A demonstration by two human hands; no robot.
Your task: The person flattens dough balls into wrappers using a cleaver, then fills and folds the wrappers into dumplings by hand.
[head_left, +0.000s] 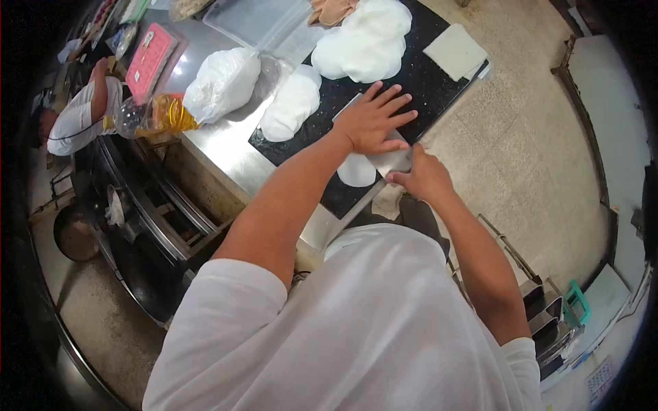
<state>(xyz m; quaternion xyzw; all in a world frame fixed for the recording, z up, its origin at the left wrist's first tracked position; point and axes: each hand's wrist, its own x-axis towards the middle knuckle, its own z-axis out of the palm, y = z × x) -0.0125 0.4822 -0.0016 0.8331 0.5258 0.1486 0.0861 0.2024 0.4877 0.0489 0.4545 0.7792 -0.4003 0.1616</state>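
My left hand (373,122) lies flat with spread fingers on a broad metal blade (392,162). The fingers of my right hand (426,177) are closed round the near right end of the blade; its handle is hidden. Blade and hands are over a black board (428,96). A thin white round sheet (356,171) lies beside the blade, below my left wrist. Further up the board are a large pile of white rounds (363,41) and a smaller white pile (291,106).
A folded white cloth (456,52) lies at the board's right corner. On the metal table (229,152) are a white plastic bag (223,85), a bottle of yellow liquid (157,115), a pink tray (147,61) and a clear container (253,20). Another person (82,116) is at far left.
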